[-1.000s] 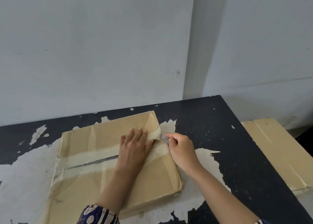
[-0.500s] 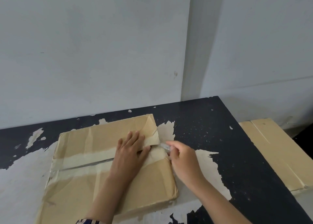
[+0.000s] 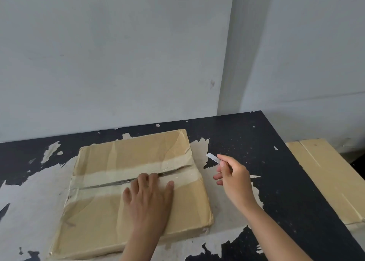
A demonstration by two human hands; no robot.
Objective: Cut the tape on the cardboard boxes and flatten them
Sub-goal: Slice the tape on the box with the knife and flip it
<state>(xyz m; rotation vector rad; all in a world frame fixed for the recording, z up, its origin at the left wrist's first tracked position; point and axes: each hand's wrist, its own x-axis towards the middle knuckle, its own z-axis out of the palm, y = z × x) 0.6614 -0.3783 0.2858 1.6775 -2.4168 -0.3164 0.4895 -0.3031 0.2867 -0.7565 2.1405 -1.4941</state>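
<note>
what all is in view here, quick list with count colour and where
cardboard box: 1, brown, lying flat on the table, left of centre
tape: 1 strip, clear, across the box top along its seam
second box: 1, brown, beside the table at the right edge
table: 1, black with peeling pale patches, under the box
wall: pale grey, behind the table
blade: 1, silvery, pinched in the right hand above the table, right of the box
left hand: 1, pressed flat on the box near the seam
right hand: 1, raised off the box, holding the blade
</note>
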